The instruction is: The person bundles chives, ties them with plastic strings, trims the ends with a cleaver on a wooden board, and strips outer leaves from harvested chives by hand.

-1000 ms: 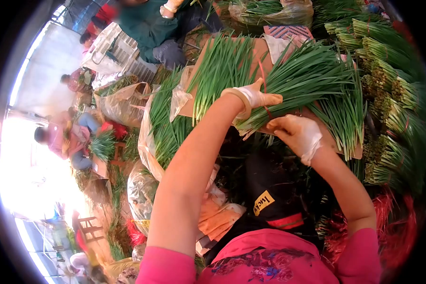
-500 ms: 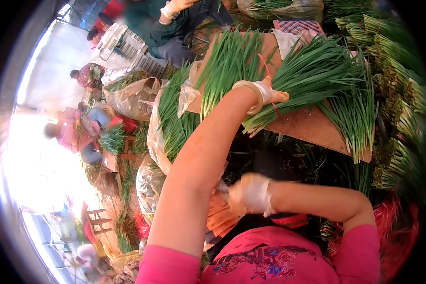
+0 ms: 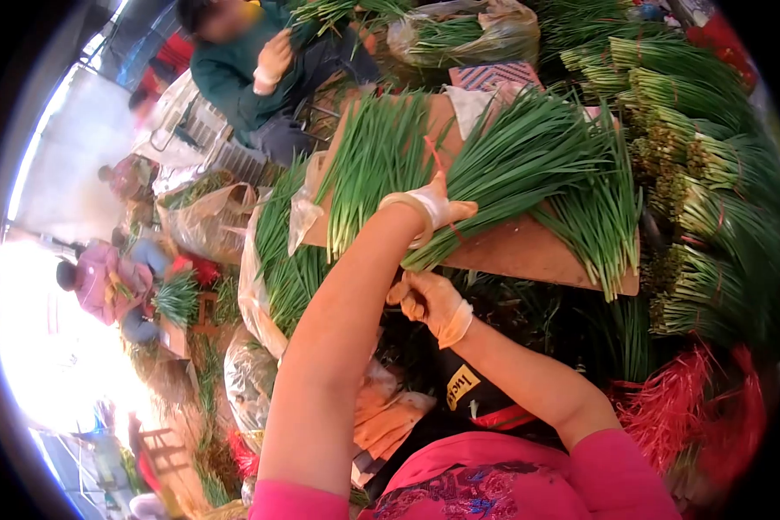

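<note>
A bunch of garlic chives (image 3: 520,156) lies across a brown board (image 3: 529,251), its pale stem ends toward me. My left hand (image 3: 438,204), in a whitish glove, is closed on the bunch near its stem end. A red tie (image 3: 433,152) sticks up beside the fingers. Just below the stem ends is my right hand (image 3: 433,303), also gloved, with curled fingers pinched together; what they hold, if anything, is hidden. Loose chives (image 3: 373,156) lie on the board's left, and more (image 3: 594,217) on its right.
Tied bundles (image 3: 711,208) are stacked along the right, above red plastic strings (image 3: 667,394). Chives in an open plastic bag (image 3: 256,286) stand left of the board. A co-worker in a green top (image 3: 234,78) sits beyond. Orange cloth (image 3: 394,420) lies near my lap.
My right hand has risen from near my lap to the bunch's stem ends. My left hand stays on the bunch. The whole view has shifted, with more of the co-worker showing.
</note>
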The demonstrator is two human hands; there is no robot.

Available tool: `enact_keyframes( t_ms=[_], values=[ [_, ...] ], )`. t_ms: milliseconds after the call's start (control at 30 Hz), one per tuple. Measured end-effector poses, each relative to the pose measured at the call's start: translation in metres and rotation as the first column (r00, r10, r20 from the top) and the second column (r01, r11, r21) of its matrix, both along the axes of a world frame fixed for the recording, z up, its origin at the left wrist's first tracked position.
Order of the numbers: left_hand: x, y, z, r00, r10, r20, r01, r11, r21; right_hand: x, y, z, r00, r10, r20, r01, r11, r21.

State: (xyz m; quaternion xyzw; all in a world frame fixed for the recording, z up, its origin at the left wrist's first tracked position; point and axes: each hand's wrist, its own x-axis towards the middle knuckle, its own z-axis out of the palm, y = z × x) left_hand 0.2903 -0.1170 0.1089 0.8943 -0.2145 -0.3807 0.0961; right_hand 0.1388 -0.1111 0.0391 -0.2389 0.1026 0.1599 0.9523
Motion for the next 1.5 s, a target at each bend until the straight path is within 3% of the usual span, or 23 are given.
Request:
enact_keyframes(
  t_ms=[67, 133, 167, 200, 233, 300, 333, 400, 467, 533, 600, 633, 667, 700, 733, 800, 833, 900, 933, 1133, 1233, 1267, 1500],
  values=[
    [0.001, 0.001, 0.002, 1.0, 0.011, 0.0, -0.011, 1.0, -0.01, -0.025, 0.0, 0.017, 0.996, 0.044, 0.081, -0.012, 0.935, -0.354],
    [-0.002, 0.002, 0.007, 0.999, 0.028, -0.021, -0.028, 0.999, -0.023, -0.056, 0.015, 0.008, 0.625, 0.268, 0.733, 0.519, 0.558, -0.647],
    [0.001, 0.001, 0.003, 0.999, 0.026, -0.032, -0.027, 0.999, -0.028, -0.074, 0.035, 0.002, 0.511, 0.695, 0.506, 0.607, 0.124, -0.785],
    [0.0, 0.001, 0.003, 0.999, 0.032, -0.021, -0.032, 0.999, -0.031, -0.098, 0.047, 0.015, 0.36, 0.847, 0.39, 0.569, 0.132, -0.812],
    [-0.001, 0.0, 0.004, 0.999, 0.039, -0.008, -0.039, 0.999, -0.034, -0.112, 0.067, 0.011, 0.166, 0.982, 0.092, -0.029, 0.098, -0.995],
    [-0.001, 0.0, 0.004, 0.999, 0.045, 0.0, -0.045, 0.997, -0.068, -0.166, 0.136, -0.021, -0.16, 0.986, -0.046, 0.131, -0.025, -0.991],
    [0.0, 0.003, 0.001, 0.999, 0.045, -0.006, -0.045, 0.994, -0.097, -0.147, 0.102, 0.054, -0.203, 0.963, -0.179, 0.101, -0.161, -0.982],
    [0.0, 0.007, 0.0, 0.998, 0.065, 0.004, -0.064, 0.987, -0.149, -0.131, 0.093, 0.059, -0.296, 0.946, -0.135, 0.173, -0.086, -0.981],
    [-0.006, 0.013, 0.0, 0.993, 0.112, 0.028, -0.104, 0.975, -0.198, -0.103, 0.051, 0.081, -0.221, 0.961, -0.167, 0.254, -0.109, -0.961],
    [0.027, 0.046, -0.056, 0.819, -0.421, 0.389, 0.5, 0.857, -0.125, -0.091, 0.0, 0.088, 0.35, 0.933, -0.08, 0.188, -0.153, -0.97],
    [0.02, 0.05, -0.059, 0.811, -0.428, 0.4, 0.52, 0.84, -0.154, -0.083, -0.053, 0.061, 0.679, 0.661, 0.319, 0.351, 0.089, -0.932],
    [-0.01, 0.041, -0.025, 0.954, -0.193, 0.228, 0.249, 0.936, -0.251, -0.076, -0.078, 0.05, 0.767, 0.523, 0.371, 0.381, 0.094, -0.92],
    [-0.036, 0.035, 0.002, 0.998, 0.061, 0.035, -0.049, 0.955, -0.292, -0.075, -0.099, 0.069, 0.943, 0.323, 0.077, -0.035, 0.33, -0.943],
    [-0.051, 0.036, 0.012, 0.985, -0.009, 0.174, 0.054, 0.965, -0.257, -0.076, -0.115, 0.075, 0.989, 0.144, -0.02, -0.088, 0.482, -0.872],
    [-0.072, 0.032, 0.035, 0.981, -0.075, 0.178, 0.103, 0.983, -0.151, -0.077, -0.127, 0.065, 0.999, 0.044, 0.031, 0.005, 0.5, -0.866],
    [-0.074, 0.042, 0.021, 0.906, -0.301, 0.298, 0.395, 0.856, -0.334, -0.088, -0.142, 0.051, 0.999, -0.015, -0.039, -0.026, 0.514, -0.858],
    [-0.076, 0.044, 0.024, 0.937, -0.071, -0.343, -0.174, 0.757, -0.63, -0.095, -0.147, 0.037, 0.995, -0.055, -0.079, -0.036, 0.552, -0.833],
    [-0.062, 0.047, 0.007, 0.834, 0.046, -0.55, -0.482, 0.546, -0.685, -0.108, -0.153, 0.013, 0.992, -0.096, -0.086, -0.007, 0.629, -0.777],
    [-0.061, 0.045, 0.002, 0.916, 0.126, -0.381, -0.377, 0.596, -0.709, -0.115, -0.15, 0.009, 0.989, -0.125, -0.083, 0.019, 0.654, -0.757],
    [-0.086, 0.011, -0.061, 0.861, 0.143, -0.488, -0.454, 0.65, -0.609, -0.13, -0.137, 0.004, 0.96, -0.255, -0.116, 0.103, 0.707, -0.699],
    [-0.109, 0.003, -0.066, 0.649, 0.014, -0.761, -0.687, 0.44, -0.578, -0.126, -0.129, -0.005, 0.927, -0.354, -0.126, 0.189, 0.73, -0.657],
    [-0.116, 0.001, -0.046, 0.68, 0.015, -0.733, -0.628, 0.528, -0.572, -0.123, -0.126, -0.005, 0.913, -0.39, -0.118, 0.228, 0.729, -0.646],
    [-0.164, 0.012, -0.04, 0.756, 0.045, -0.653, -0.65, 0.171, -0.74, -0.121, -0.116, 0.0, 0.895, -0.417, 0.155, 0.424, 0.694, -0.582]
  ],
)
